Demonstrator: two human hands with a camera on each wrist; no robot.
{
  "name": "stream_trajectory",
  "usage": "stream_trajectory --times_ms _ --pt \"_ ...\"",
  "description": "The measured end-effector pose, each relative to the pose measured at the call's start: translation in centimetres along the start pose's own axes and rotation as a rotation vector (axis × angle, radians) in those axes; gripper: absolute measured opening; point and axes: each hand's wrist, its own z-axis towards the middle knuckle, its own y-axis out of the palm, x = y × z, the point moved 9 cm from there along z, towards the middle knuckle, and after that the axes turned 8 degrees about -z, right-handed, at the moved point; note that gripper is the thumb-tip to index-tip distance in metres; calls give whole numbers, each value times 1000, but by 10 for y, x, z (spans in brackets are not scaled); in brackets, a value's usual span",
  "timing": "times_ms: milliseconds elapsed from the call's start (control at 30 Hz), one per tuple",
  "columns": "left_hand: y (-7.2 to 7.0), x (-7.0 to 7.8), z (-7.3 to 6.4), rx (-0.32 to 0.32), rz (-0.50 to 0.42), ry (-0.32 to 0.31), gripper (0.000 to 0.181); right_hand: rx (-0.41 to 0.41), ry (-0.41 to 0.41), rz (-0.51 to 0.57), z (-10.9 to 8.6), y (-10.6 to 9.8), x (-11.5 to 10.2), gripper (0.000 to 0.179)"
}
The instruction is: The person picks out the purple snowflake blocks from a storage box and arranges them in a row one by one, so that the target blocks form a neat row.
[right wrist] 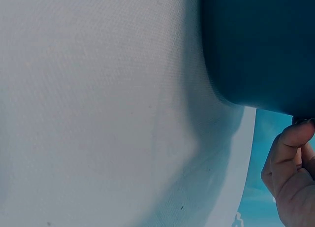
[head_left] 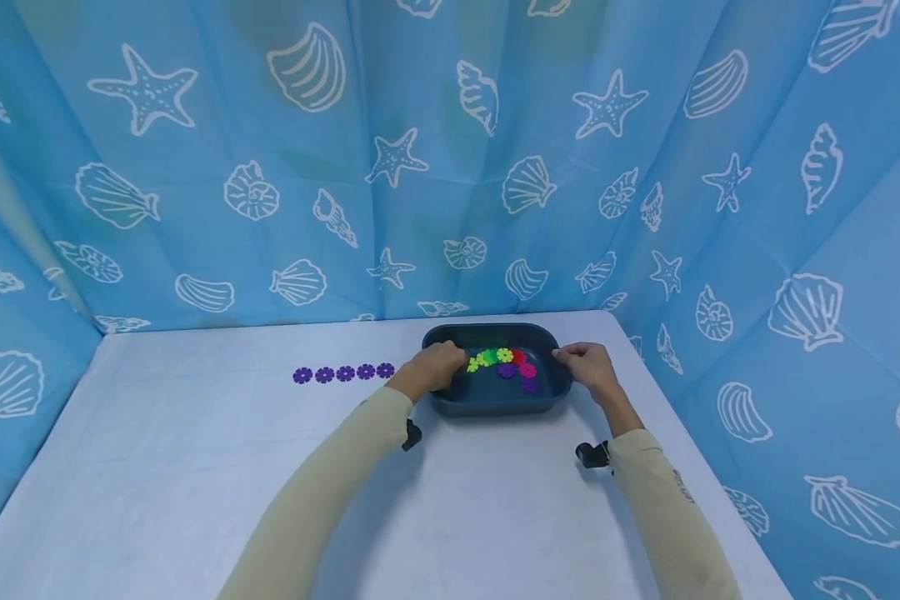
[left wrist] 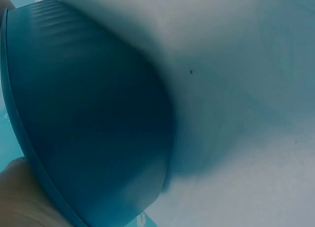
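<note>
A dark blue-grey plastic tub (head_left: pixel 495 408) stands on the white table near its back edge. Inside it lie several flower-shaped plastic discs: yellow-green (head_left: pixel 505 355), green, red, pink (head_left: pixel 527 371) and purple. My left hand (head_left: pixel 438 365) reaches over the tub's left rim, knuckles up, fingers bent down inside; I cannot tell whether they hold a disc. In the left wrist view, part of that hand (left wrist: pixel 27 200) shows beyond the rim, none of it on the outer wall. At the right end, my right hand (head_left: pixel 588 367) pinches the rim between thumb and curled fingers (right wrist: pixel 283 155).
Several purple flower discs (head_left: pixel 345 373) lie in a straight row on the table (head_left: pixel 195 467), left of the tub. A blue curtain (head_left: pixel 435 208) with white shells and starfish hangs along the back and sides. Both wrists carry small black cameras (head_left: pixel 592 455).
</note>
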Motion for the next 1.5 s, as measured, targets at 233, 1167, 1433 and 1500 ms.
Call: stream_trajectory --times_ms 233,1167,1433,1500 --pt "2 3 0 -33 4 26 25 5 -10 -8 -2 0 -2 42" --pt "5 3 6 8 -90 89 31 8 8 7 -1 0 -1 42" --pt "9 8 7 -4 -115 124 41 -3 7 7 0 2 -1 42" --pt "10 12 8 1 -128 152 41 -3 7 2 0 1 -1 42"
